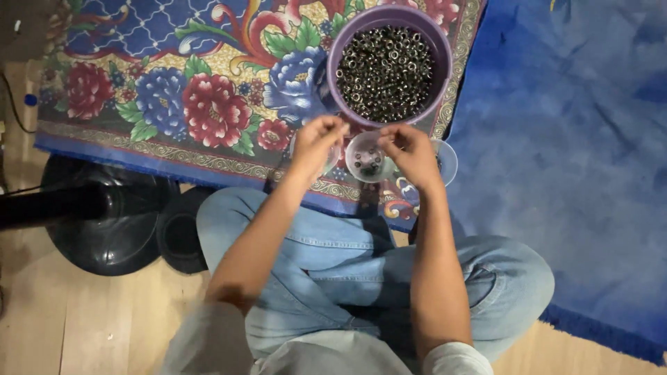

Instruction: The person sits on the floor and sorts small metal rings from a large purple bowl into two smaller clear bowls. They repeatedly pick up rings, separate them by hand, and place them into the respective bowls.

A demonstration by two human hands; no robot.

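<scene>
— How were the arms placed?

— Both forearms were bare and reached forward from the body, drawing closer together toward the wrists. The person sat cross-legged, and the arms passed over the knees.

— And the left hand [316,142]?

— It was raised a little, with its fingers [335,129] curled inward and the tips pinched together. Whether anything sat between them was too small to tell.

— The right hand [411,149]?

— It was level with the left and near it, not touching. Its fingers [390,137] were bent and bunched toward the thumb, knuckles up.

— Were the wrists straight?

— Both were slightly bent, with the hands angled toward each other.
</scene>
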